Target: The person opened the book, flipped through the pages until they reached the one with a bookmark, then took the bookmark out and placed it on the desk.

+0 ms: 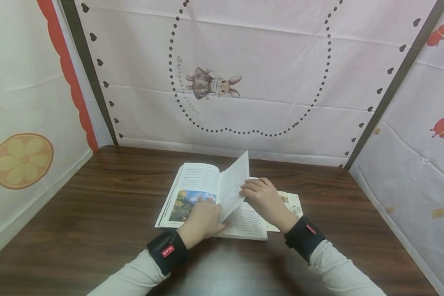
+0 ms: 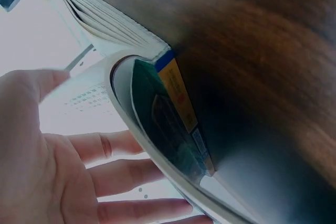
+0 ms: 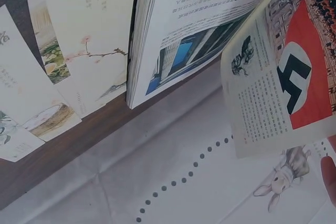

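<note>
On a dark brown wood-grain table, a thick white-paged paperback book lies open, with pale illustrated paper cards just beyond its right edge. One thin, printed white leaf stands raised from the middle. The person's right hand holds it at the outer edge, the bent fingers curled round it; the thumb is hidden. The left hand rests on the left page near the fold, its fingers straight and spread in the left wrist view.

The leaf is probably light, limp and easily creased or torn, so its outer edge, well away from the fold, seems the best place to pinch. The bound block looks heavier and springy, its pages apt to slide or lift; a flat hand near the spine should steady it.
</note>
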`<move>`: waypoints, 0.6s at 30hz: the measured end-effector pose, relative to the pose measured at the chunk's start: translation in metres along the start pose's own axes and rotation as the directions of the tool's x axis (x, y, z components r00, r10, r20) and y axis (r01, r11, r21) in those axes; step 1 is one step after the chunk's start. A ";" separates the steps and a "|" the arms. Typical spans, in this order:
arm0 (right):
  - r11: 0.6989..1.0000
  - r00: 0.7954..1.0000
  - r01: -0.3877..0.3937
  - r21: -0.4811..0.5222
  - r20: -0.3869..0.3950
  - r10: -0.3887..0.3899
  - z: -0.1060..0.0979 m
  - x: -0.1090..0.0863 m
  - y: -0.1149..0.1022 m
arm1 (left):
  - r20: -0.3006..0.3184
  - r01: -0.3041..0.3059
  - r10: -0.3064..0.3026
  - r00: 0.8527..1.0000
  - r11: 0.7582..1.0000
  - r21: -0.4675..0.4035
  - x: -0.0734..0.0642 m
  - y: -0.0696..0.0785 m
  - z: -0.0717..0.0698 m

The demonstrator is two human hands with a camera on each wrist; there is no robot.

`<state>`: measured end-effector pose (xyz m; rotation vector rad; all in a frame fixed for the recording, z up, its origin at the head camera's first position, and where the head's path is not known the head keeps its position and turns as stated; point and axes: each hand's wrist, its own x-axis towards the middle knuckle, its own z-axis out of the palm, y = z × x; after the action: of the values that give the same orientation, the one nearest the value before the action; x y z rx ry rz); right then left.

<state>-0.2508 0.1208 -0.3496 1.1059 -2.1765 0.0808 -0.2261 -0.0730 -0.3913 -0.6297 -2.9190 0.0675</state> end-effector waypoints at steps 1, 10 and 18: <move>1.000 1.000 -0.003 0.011 -0.025 0.003 0.001 0.000 0.001 | -0.008 -0.001 0.001 1.000 1.000 0.023 0.000 0.001 0.000; 0.937 0.933 -0.310 0.161 0.240 0.267 0.007 -0.012 0.009 | 0.045 0.109 -0.101 0.994 0.959 -0.262 -0.001 -0.013 -0.007; 0.896 0.688 -0.392 0.210 0.713 0.134 0.023 -0.038 0.011 | 0.173 0.304 -0.255 0.951 0.683 -0.665 -0.011 -0.037 -0.015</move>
<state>-0.2562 0.1459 -0.3876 1.1013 -3.0995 0.2278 -0.2286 -0.1110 -0.3753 -0.2312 -3.0085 -1.1018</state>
